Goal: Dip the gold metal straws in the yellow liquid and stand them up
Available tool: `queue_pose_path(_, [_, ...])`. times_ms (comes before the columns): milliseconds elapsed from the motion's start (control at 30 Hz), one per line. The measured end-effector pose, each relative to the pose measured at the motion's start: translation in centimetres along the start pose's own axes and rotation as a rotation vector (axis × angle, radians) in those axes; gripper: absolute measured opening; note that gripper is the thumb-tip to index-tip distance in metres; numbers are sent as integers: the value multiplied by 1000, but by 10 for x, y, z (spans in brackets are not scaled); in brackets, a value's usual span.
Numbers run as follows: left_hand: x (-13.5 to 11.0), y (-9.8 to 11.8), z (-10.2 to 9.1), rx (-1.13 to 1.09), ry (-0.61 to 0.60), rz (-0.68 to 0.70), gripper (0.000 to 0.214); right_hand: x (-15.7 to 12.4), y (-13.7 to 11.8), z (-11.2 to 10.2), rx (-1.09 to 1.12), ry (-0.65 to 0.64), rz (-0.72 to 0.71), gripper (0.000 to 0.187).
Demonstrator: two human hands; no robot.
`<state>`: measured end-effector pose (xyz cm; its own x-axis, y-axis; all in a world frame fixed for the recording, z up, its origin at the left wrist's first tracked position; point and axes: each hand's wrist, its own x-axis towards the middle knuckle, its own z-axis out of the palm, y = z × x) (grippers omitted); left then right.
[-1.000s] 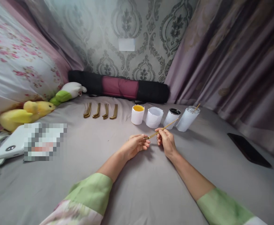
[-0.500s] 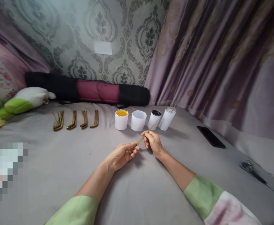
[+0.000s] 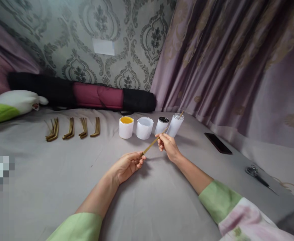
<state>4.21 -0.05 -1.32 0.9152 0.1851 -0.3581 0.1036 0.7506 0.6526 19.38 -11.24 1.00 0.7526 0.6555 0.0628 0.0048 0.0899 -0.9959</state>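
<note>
My right hand [image 3: 169, 146] pinches a thin wooden stick or brush [image 3: 154, 143] near its upper end. The fingers of my left hand [image 3: 127, 165] close on its lower tip. Both hands hover over a grey bedsheet [image 3: 147, 201]. Just beyond them stands a row of small white cups: one with yellow paint [image 3: 126, 127], an empty-looking white one [image 3: 144, 127], one with black paint [image 3: 161, 125] and a clear cup [image 3: 175, 124] holding another stick.
Several golden bent pieces [image 3: 73, 128] lie in a row at the left. A black and maroon roll bag [image 3: 86, 94] lies along the wall. A plush toy [image 3: 10, 104], a dark phone [image 3: 217, 143] and scissors [image 3: 259, 175] rest on the bed. Curtains hang at the right.
The view has swung right, bringing phone and scissors in. My right hand lifted slightly toward the cups, drawing the stick further out from my left fingers.
</note>
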Motion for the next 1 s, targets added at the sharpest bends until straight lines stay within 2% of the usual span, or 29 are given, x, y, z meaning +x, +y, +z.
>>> queue_pose_path(433, [1, -1, -3, -11, -5, 8, 11, 15, -15, -16, 72, 116, -55, 31])
queue_pose_path(867, [-1, 0, -3, -8, -4, 16, 12, 2, -18, -30, 54, 161, -20, 28])
queue_pose_path(1000, [-1, 0, -4, -22, -16, -2, 18, 1, -24, -36, 52, 187, -25, 28])
